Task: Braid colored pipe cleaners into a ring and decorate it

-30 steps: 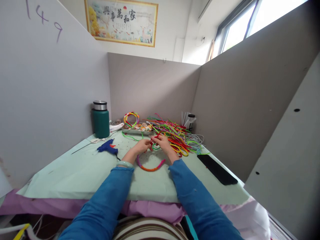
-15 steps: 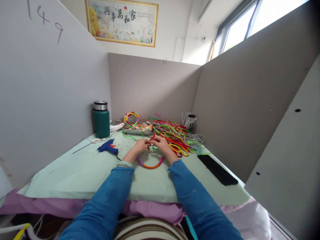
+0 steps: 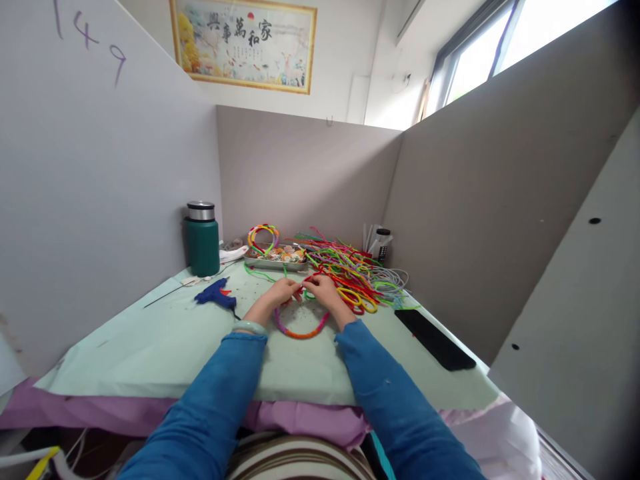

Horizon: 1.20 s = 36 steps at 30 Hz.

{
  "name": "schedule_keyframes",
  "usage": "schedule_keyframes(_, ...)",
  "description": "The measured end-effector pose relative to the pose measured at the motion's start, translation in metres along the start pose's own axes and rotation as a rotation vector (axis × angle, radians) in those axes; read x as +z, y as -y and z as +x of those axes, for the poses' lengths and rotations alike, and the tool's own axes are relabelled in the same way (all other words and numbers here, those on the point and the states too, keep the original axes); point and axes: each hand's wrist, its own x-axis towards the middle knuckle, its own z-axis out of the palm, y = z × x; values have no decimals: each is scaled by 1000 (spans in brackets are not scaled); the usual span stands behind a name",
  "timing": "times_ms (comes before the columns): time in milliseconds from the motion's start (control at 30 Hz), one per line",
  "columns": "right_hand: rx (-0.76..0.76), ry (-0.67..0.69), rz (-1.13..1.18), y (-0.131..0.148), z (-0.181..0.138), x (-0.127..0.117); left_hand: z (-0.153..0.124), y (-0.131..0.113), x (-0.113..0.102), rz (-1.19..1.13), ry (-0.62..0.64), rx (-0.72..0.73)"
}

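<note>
My left hand [image 3: 281, 292] and my right hand [image 3: 323, 289] meet fingertip to fingertip above the green mat [image 3: 150, 340]. Both pinch the far end of a curved hoop [image 3: 300, 331] wrapped in purple, orange and red fuzzy wire, together with a red pipe cleaner [image 3: 311, 278] that rises from it. The hoop's arc hangs toward me between my wrists. A pale bangle sits on my left wrist. Just right of my right hand lies a big pile of coloured pipe cleaners [image 3: 350, 270].
A blue glue gun [image 3: 215, 293] lies left of my hands. A green flask [image 3: 203, 240] stands at the back left, beside a metal tray [image 3: 277, 257] with small bits and a finished hoop [image 3: 263, 237]. A black phone [image 3: 434, 339] lies at right. Grey partitions wall in the desk.
The hoop has swung slightly nearer my wrists and turned a little. My hands stay together, with small finger movements at the hoop's end.
</note>
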Motion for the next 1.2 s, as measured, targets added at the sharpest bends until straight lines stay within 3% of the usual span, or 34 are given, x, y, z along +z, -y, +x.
schedule_keyframes(167,33,7,26,3,-2,-2,0,2,-2,-125,-49,-10)
schedule_keyframes(333,-2,14,60,1,-2,-2,-4,0,-3,51,28,18)
schedule_keyframes(500,-1,5,57,-1,0,1,-3,0,-2,95,-43,48)
schedule_keyframes(767,-11,-26,32,-6,1,2,-8,-12,0,-156,-40,-64)
schedule_keyframes(967,22,-65,10,-8,2,1,-13,-14,-3,-79,-33,-176)
schedule_keyframes(1200,82,189,131,-5,-4,0,-9,-11,-1,-159,-85,-134)
